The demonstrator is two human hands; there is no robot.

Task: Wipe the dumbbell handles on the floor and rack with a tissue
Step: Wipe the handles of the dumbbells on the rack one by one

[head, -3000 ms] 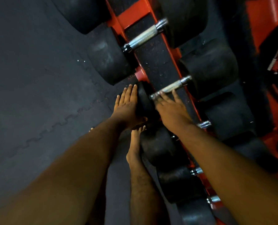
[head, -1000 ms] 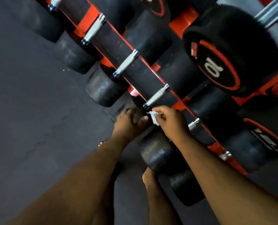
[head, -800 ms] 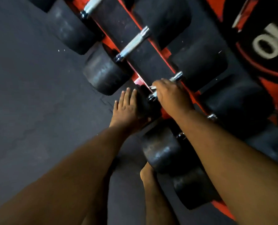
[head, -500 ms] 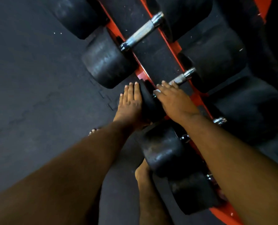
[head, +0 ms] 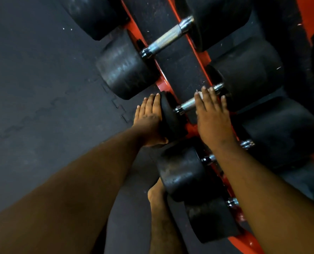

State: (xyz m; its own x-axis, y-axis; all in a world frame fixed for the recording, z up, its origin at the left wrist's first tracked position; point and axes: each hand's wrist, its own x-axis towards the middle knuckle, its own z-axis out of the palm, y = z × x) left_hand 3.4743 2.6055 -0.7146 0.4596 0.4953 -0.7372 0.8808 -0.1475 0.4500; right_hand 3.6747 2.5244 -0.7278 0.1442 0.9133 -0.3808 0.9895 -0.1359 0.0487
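A small black dumbbell lies across the red rack [head: 164,84]. Its steel handle [head: 187,105] shows between my hands. My left hand [head: 149,119] lies flat against the outer face of the near weight head [head: 169,116], fingers straight. My right hand [head: 212,116] lies over the handle's far part with fingers stretched out, pressing a white tissue [head: 200,94] onto it. Only a corner of the tissue shows by the fingertips. The far weight head [head: 247,76] lies just beyond my fingertips.
A bigger dumbbell with a knurled handle [head: 168,39] sits on the rack just beyond. More black dumbbells [head: 182,173] lie on the rack under my right forearm. Dark rubber floor tiles [head: 42,88] fill the left. My bare foot [head: 157,196] stands beside the rack.
My right hand has slid along the handle toward the far weight head, uncovering the near part of the handle. My left hand stays flat on the near weight head.
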